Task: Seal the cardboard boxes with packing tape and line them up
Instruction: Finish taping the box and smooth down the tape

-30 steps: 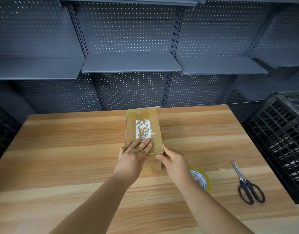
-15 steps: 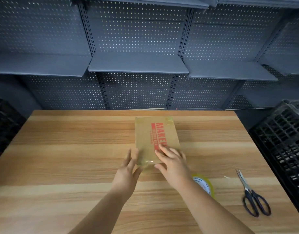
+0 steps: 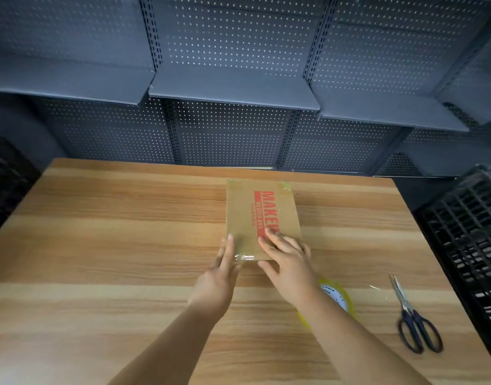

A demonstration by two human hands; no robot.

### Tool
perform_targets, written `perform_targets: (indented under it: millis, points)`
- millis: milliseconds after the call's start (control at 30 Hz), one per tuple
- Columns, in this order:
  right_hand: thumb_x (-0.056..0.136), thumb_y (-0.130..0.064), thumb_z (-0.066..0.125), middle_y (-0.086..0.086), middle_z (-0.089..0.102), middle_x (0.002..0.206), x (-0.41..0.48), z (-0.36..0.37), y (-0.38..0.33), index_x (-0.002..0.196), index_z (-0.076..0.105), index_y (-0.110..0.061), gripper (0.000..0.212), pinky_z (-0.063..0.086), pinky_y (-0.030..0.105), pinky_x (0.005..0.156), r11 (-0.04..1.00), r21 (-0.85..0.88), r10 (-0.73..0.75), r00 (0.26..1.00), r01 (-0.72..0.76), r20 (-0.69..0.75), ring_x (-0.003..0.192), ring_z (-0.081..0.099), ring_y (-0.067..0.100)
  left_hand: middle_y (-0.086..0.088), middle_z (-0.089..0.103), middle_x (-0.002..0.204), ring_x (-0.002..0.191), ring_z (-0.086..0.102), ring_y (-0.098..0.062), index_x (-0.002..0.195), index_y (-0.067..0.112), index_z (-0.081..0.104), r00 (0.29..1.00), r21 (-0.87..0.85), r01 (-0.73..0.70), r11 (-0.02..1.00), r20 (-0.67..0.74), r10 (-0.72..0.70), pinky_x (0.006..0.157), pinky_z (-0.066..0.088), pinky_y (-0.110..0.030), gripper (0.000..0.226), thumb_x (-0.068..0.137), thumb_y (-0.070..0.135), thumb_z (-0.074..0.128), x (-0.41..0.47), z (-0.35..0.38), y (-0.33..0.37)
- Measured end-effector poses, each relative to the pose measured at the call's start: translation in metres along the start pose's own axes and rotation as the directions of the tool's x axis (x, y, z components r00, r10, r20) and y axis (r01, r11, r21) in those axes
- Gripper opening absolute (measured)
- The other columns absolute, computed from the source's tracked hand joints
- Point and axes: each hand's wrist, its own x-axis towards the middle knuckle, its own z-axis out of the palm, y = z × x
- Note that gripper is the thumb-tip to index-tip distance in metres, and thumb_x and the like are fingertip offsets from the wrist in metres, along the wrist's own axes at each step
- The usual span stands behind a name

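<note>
Cardboard box (image 3: 262, 218), taped at its corners, lies on the bench (image 3: 100, 245); left hand (image 3: 219, 276) and right hand (image 3: 288, 259) press it flat-fingered, gripping nothing; lining-up likely remains.

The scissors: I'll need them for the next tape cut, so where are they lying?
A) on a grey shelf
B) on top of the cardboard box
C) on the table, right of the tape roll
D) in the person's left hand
C: the scissors lie flat on the table, to the right of the tape roll.
</note>
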Motion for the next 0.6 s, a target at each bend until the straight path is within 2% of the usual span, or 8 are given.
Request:
perform_targets:
  millis: [67,167,233,300,333,400,500,600]
  points:
    - [0.081,-0.046,0.062,-0.007,0.054,0.143,-0.001,0.001,0.0,0.125,0.066,-0.031,0.047,0.023,0.029,0.095,1.0,0.013,0.016,1.0,-0.016,0.008,0.126,0.049,0.012,-0.01,0.055,0.137,0.097,0.066,-0.031,0.145,0.038,-0.027,0.996,-0.023,0.081,0.996,-0.027,-0.082,0.083,0.051,-0.04,0.069,0.102,0.046,0.027,0.003,0.0,0.0]
    - [0.083,-0.048,0.058,-0.008,0.057,0.139,-0.001,0.002,-0.001,0.123,0.068,-0.03,0.045,0.023,0.027,0.097,0.999,0.049,0.013,1.0,-0.013,0.0,0.127,0.048,0.012,-0.01,0.062,0.125,0.101,0.064,-0.029,0.156,0.027,0.002,0.993,0.027,0.112,0.993,-0.031,-0.111,0.084,0.05,-0.038,0.068,0.097,0.051,0.027,0.011,0.0,-0.009]
    - [0.082,-0.044,0.06,-0.009,0.058,0.137,-0.002,0.003,-0.002,0.122,0.069,-0.028,0.044,0.024,0.028,0.097,0.999,0.046,0.002,1.0,-0.001,-0.019,0.127,0.051,0.013,-0.01,0.065,0.121,0.103,0.064,-0.029,0.155,0.024,0.019,0.996,-0.096,0.068,0.993,-0.053,-0.073,0.082,0.049,-0.035,0.069,0.092,0.054,0.026,0.01,-0.003,-0.012]
    - [0.083,-0.037,0.066,-0.011,0.058,0.137,-0.004,0.002,-0.004,0.123,0.068,-0.025,0.042,0.028,0.03,0.1,0.998,0.067,0.014,0.998,-0.01,-0.068,0.127,0.052,0.013,-0.01,0.069,0.113,0.099,0.065,-0.031,0.151,0.022,0.029,0.986,-0.165,-0.053,0.985,-0.166,0.025,0.076,0.05,-0.034,0.071,0.093,0.061,0.022,0.007,-0.011,-0.007]
    - [0.085,-0.032,0.069,-0.01,0.057,0.137,-0.005,0.0,-0.006,0.126,0.067,-0.023,0.042,0.031,0.029,0.103,0.991,0.135,0.041,0.995,-0.028,-0.095,0.128,0.051,0.012,-0.01,0.069,0.115,0.102,0.065,-0.031,0.149,0.021,0.035,0.957,-0.139,-0.151,0.979,-0.269,0.11,0.077,0.05,-0.035,0.068,0.096,0.061,0.021,0.01,-0.015,-0.004]
    - [0.087,-0.023,0.072,-0.01,0.059,0.134,-0.008,-0.005,-0.009,0.13,0.064,-0.017,0.044,0.037,0.019,0.104,0.944,0.319,0.115,0.989,-0.079,-0.096,0.123,0.054,0.006,-0.003,0.059,0.137,0.123,0.054,-0.028,0.143,0.027,0.046,0.854,0.066,-0.3,0.952,-0.425,0.299,0.093,0.045,-0.045,0.05,0.102,0.05,0.027,0.017,-0.026,0.007]
    - [0.09,-0.017,0.064,-0.003,0.073,0.109,-0.021,-0.005,-0.02,0.12,0.07,-0.018,0.03,0.046,0.011,0.085,0.888,0.429,0.193,0.981,-0.163,-0.027,0.097,0.07,0.013,0.005,0.044,0.15,0.134,0.042,-0.032,0.128,0.041,0.056,0.834,0.36,-0.359,0.861,-0.289,0.469,0.105,0.033,-0.056,0.037,0.093,0.035,0.049,0.022,-0.032,0.02]
    - [0.091,-0.017,0.068,-0.005,0.07,0.114,-0.022,-0.006,-0.026,0.127,0.063,-0.027,0.037,0.045,0.009,0.086,0.728,0.584,0.369,0.923,-0.359,0.108,0.104,0.067,0.004,0.009,0.049,0.146,0.13,0.05,-0.03,0.125,0.041,0.06,0.881,0.45,-0.334,0.828,-0.165,0.444,0.101,0.034,-0.051,0.038,0.087,0.041,0.053,0.024,-0.031,0.018]
